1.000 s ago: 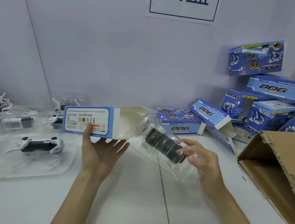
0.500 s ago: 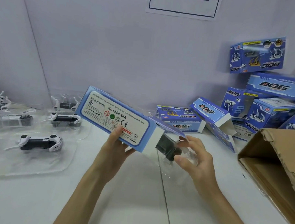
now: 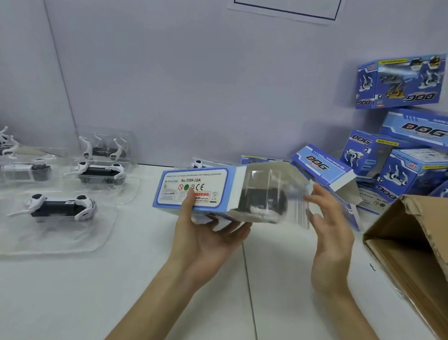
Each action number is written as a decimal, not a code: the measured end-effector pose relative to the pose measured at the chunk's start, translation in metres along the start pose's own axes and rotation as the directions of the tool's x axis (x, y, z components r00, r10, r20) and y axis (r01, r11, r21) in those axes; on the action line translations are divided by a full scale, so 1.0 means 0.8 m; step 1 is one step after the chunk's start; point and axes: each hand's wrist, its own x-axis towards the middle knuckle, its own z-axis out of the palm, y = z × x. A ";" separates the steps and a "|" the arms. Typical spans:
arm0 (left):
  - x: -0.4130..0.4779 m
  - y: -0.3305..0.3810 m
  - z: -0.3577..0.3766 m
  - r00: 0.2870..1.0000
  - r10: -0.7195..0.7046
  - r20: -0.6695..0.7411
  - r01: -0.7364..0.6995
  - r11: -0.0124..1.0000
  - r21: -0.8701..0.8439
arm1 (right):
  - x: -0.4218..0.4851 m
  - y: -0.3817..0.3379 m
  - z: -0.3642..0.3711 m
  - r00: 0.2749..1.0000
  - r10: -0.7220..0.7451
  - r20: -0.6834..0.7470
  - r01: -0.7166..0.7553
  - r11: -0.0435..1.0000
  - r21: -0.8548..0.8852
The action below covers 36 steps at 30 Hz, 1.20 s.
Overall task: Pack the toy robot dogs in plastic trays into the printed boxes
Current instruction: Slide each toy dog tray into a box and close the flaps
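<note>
My left hand [image 3: 206, 236] grips a blue and white printed box [image 3: 196, 189] from below, thumb on its label side, holding it level above the table. A clear plastic tray [image 3: 272, 198] with a black and white toy robot dog sticks out of the box's open right end. My right hand [image 3: 329, 228] has straight fingers whose tips touch the tray's outer end. Several more toy dogs in clear trays [image 3: 59, 207] lie on the table at the left.
A pile of printed boxes [image 3: 412, 172] is stacked against the wall at the right, one open box [image 3: 325, 170] lying in front. An open brown cardboard carton [image 3: 423, 258] lies at the right edge. A paper sign [image 3: 286, 1] hangs on the wall.
The box has swung from tilted back to level. The tray now shows further out of the open end, and my right hand has gone from gripping it to touching it with straight fingers.
</note>
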 end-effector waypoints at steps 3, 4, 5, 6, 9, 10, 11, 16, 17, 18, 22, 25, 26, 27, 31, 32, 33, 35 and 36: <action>-0.003 -0.008 0.006 0.997 -0.053 0.050 0.058 0.994 -0.092 | -0.005 -0.001 0.004 0.997 -0.044 0.062 0.047 0.998 -0.040; -0.004 -0.008 0.007 0.994 -0.074 0.081 0.083 0.991 -0.107 | -0.006 -0.002 0.006 0.996 -0.051 0.071 0.053 0.998 -0.028; -0.006 -0.008 0.009 0.988 -0.093 0.119 0.107 0.987 -0.117 | -0.006 -0.002 0.006 0.997 -0.042 0.067 0.042 0.999 0.000; -0.007 -0.007 0.011 0.981 -0.111 0.157 0.131 0.983 -0.126 | -0.005 -0.002 0.005 0.998 -0.015 0.056 0.013 0.999 0.036; -0.013 -0.003 0.016 0.953 -0.176 0.246 0.209 0.971 -0.115 | -0.001 -0.001 0.001 0.993 0.060 0.100 -0.060 0.998 -0.003; -0.015 -0.003 0.018 0.943 -0.203 0.262 0.232 0.969 -0.082 | 0.000 0.000 0.000 0.986 0.079 0.148 -0.073 0.996 -0.041; -0.017 -0.002 0.020 0.934 -0.232 0.271 0.252 0.967 -0.038 | 0.000 0.001 0.001 0.977 0.095 0.193 -0.085 0.995 -0.061; -0.022 -0.009 0.024 0.859 -0.449 0.245 0.409 0.891 0.198 | -0.005 0.011 -0.004 0.932 0.105 0.347 -0.126 0.991 0.040; -0.022 -0.011 0.025 0.841 -0.488 0.233 0.427 0.863 0.270 | -0.004 0.010 -0.006 0.930 0.116 0.348 -0.148 0.987 0.067; -0.022 -0.012 0.024 0.826 -0.521 0.217 0.436 0.833 0.340 | -0.003 0.009 -0.009 0.933 0.125 0.339 -0.164 0.983 0.087; -0.015 -0.016 0.015 0.862 -0.501 0.082 0.361 0.718 0.595 | 0.007 0.005 -0.013 0.970 0.110 0.214 -0.134 0.986 0.098; -0.014 -0.009 0.020 0.927 -0.370 0.053 0.248 0.714 0.655 | 0.010 0.001 -0.009 0.988 0.124 0.093 -0.136 0.981 0.138; -0.013 -0.007 0.023 0.956 -0.289 0.046 0.180 0.704 0.686 | 0.010 0.000 -0.008 0.988 0.134 0.072 -0.144 0.979 0.144; -0.012 -0.006 0.025 0.984 -0.171 0.044 0.085 0.677 0.731 | 0.009 -0.001 -0.007 0.988 0.143 0.055 -0.149 0.979 0.140; -0.011 -0.004 0.018 0.865 0.459 0.203 -0.405 0.400 0.822 | 0.008 -0.001 -0.006 0.989 0.150 0.007 -0.149 0.975 0.167; -0.012 -0.001 0.015 0.780 0.552 0.293 -0.504 0.279 0.817 | 0.008 -0.001 -0.007 0.988 0.153 0.011 -0.152 0.971 0.184; -0.012 0.001 0.014 0.735 0.566 0.373 -0.552 0.182 0.814 | 0.007 -0.002 -0.008 0.987 0.159 0.034 -0.163 0.969 0.188; -0.008 0.002 0.009 0.788 0.416 0.453 -0.526 0.074 0.847 | 0.006 -0.002 -0.007 0.969 0.190 0.159 -0.214 0.965 0.153; -0.005 0.002 0.006 0.837 0.328 0.439 -0.489 0.084 0.868 | 0.005 0.000 -0.006 0.946 0.215 0.241 -0.250 0.960 0.126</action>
